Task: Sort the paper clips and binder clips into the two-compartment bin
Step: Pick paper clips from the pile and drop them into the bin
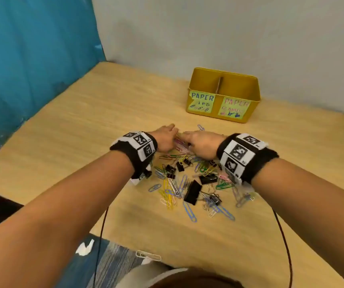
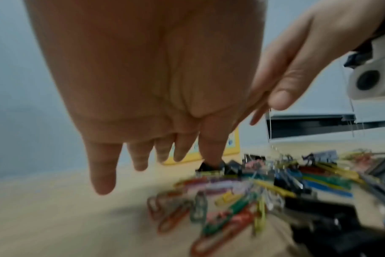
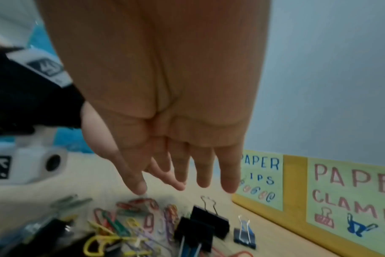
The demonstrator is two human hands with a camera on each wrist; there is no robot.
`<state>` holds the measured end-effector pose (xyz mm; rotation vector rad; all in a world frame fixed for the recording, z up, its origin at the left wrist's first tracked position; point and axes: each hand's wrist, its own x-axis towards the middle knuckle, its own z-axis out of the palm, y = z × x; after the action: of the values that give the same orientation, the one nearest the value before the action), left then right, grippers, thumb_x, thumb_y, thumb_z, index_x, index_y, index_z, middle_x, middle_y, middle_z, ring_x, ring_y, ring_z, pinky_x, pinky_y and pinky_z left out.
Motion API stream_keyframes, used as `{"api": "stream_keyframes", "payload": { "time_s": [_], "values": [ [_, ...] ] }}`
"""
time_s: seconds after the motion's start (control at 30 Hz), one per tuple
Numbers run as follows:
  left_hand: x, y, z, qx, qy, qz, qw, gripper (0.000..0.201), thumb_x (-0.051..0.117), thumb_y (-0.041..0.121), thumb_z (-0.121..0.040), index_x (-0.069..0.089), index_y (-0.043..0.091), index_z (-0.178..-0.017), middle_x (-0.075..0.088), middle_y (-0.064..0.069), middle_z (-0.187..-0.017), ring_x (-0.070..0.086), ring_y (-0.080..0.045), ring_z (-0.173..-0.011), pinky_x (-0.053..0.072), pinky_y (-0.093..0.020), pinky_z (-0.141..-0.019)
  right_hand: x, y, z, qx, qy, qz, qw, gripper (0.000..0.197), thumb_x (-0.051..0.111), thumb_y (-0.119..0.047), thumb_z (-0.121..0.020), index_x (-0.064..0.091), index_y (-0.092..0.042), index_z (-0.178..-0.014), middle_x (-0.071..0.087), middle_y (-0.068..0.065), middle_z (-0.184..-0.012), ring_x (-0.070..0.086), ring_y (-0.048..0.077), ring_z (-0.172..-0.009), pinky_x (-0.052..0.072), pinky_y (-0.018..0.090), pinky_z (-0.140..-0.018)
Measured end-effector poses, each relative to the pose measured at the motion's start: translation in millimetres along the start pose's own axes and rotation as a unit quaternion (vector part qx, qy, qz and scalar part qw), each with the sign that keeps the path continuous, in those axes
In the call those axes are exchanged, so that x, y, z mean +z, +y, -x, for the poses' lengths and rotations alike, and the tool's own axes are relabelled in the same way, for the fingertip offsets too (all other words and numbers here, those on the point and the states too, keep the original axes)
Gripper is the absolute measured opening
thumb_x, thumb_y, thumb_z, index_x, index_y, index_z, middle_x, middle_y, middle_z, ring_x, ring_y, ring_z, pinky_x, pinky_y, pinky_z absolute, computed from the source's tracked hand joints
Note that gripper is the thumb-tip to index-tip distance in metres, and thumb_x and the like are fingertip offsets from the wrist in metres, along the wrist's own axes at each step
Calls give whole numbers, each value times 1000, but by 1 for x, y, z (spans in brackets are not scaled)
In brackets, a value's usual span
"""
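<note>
Yellow box (image 1: 239, 85), left label (image 1: 201, 101) reads "PAPER …IPS", right label (image 1: 234, 108) reads "PAPER CLAMP"
</note>
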<state>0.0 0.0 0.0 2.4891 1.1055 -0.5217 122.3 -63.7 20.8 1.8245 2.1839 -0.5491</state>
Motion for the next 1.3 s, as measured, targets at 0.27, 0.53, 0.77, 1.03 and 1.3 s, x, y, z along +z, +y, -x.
{"api": "stream_keyframes", "payload": {
  "time_s": [0.27,0.53,0.77,1.03,1.3],
  "values": [
    [6,-5,26,34,-52,57,996,53,38,29,-97,28,6,-144,26,-13,-153,31,-27,-138,27,-37,-114,-8,29,-12,85,-68,115,987,36,42,-13,-95,50,-11,-130,44,12,-140,32,31,-136,32,48,-107],
    [10,-31,55,-92,-48,48,993,47,49,-5,-82,42,7,-127,51,-15,-122,56,-23,-81,44,-24,-57,-5,-10,-35,80,-25,53,995,35,40,-7,-94,53,-2,-127,49,18,-128,53,34,-116,47,37,-94],
    [22,-25,30,-52,56,130,988,34,53,-4,-79,53,7,-111,60,-15,-115,57,-27,-100,41,-27,-77,-2,-12,-31,41,-44,-38,997,30,47,-8,-92,60,-11,-119,61,8,-124,55,25,-114,42,25,-87],
    [23,-28,14,-6,98,110,989,45,68,15,-77,55,11,-119,57,-17,-115,55,-34,-110,44,-36,-93,10,-20,-41,13,3,-1,1000,67,76,-38,-72,49,-7,-124,52,14,-121,56,29,-110,47,36,-92],
    [19,-22,0,-13,117,127,985,24,54,3,-84,62,3,-107,57,-19,-114,56,-34,-105,42,-32,-87,2,-2,-40,32,13,-59,998,32,68,-18,-82,62,-5,-110,66,13,-106,59,29,-102,44,31,-79]
  ]
}}
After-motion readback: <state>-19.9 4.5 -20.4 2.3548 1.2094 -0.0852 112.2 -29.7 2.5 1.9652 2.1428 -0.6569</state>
